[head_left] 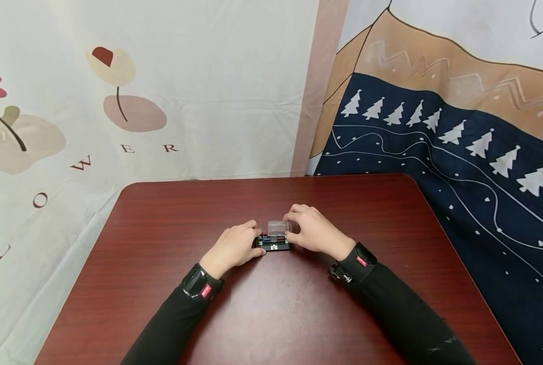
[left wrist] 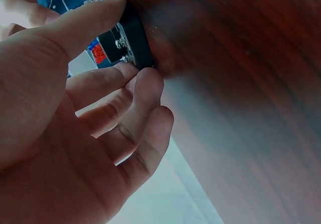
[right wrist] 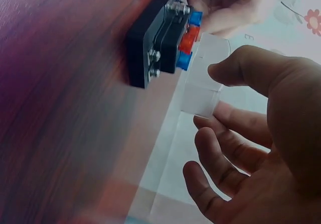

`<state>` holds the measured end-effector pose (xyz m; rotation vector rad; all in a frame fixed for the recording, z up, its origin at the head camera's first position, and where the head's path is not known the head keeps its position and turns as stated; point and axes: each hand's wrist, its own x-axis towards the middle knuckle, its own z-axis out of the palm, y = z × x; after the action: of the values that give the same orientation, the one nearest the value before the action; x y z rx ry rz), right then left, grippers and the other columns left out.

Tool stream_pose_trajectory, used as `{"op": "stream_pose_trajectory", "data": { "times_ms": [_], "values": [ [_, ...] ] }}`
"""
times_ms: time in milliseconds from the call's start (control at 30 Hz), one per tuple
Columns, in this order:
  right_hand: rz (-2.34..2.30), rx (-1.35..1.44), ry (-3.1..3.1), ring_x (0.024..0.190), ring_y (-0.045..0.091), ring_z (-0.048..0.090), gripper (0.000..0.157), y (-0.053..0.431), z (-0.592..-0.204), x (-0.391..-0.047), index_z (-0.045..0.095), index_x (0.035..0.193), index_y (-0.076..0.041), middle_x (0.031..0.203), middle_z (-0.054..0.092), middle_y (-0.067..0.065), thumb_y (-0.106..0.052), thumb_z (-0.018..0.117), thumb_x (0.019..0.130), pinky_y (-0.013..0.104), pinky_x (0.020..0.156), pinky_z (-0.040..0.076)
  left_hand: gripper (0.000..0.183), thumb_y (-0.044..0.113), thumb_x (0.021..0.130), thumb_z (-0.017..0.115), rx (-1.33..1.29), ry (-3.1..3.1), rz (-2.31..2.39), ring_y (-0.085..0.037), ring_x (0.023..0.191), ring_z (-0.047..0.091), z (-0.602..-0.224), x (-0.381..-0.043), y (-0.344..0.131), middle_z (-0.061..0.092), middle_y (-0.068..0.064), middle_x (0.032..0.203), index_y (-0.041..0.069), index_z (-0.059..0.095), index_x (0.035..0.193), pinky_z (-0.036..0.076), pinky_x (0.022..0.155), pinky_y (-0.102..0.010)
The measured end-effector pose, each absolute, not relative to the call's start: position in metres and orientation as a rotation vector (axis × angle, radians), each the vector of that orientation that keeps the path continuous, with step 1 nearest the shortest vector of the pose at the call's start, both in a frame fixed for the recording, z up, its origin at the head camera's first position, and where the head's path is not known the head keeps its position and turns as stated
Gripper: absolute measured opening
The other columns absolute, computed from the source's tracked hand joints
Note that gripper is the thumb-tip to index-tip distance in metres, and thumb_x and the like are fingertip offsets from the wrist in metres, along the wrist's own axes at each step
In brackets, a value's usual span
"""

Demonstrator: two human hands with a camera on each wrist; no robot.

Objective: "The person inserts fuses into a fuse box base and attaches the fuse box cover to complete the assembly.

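Note:
A small black fuse block lies on the table in the head view. Blue and red blade fuses stand in it, with metal screws along its side in the right wrist view. My left hand grips the block's left end between thumb and fingers. With thumb and fingertips, my right hand pinches a clear plastic cover by its right end. The cover stands tilted up at the block's far side, beside the fuses. Part of the block is hidden behind my left fingers in the left wrist view.
The reddish-brown wooden table spreads around both hands, its far edge close behind the block. Behind it hang a white printed cloth and a dark blue cloth with white trees. Black bands with cameras sit on both wrists.

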<state>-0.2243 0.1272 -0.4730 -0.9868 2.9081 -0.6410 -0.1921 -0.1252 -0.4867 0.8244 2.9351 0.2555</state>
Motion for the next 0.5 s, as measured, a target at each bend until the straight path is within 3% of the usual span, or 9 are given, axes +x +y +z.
{"op": "stream_pose_trajectory", "data": {
  "times_ms": [500],
  "values": [
    [-0.580, -1.078, 2.855, 0.090, 0.017, 0.054, 0.032, 0.1161, -0.4729, -0.2191, 0.077, 0.118, -0.014, 0.105, 0.062, -0.004, -0.029, 0.075, 0.090, 0.040, 0.084, 0.047, 0.040, 0.047, 0.087, 0.082, 0.847, 2.939, 0.267, -0.022, 0.074, 0.064, -0.4865, -0.1931, -0.1263, 0.055, 0.002, 0.097, 0.014, 0.075, 0.107, 0.058, 0.068, -0.046]
  ]
}}
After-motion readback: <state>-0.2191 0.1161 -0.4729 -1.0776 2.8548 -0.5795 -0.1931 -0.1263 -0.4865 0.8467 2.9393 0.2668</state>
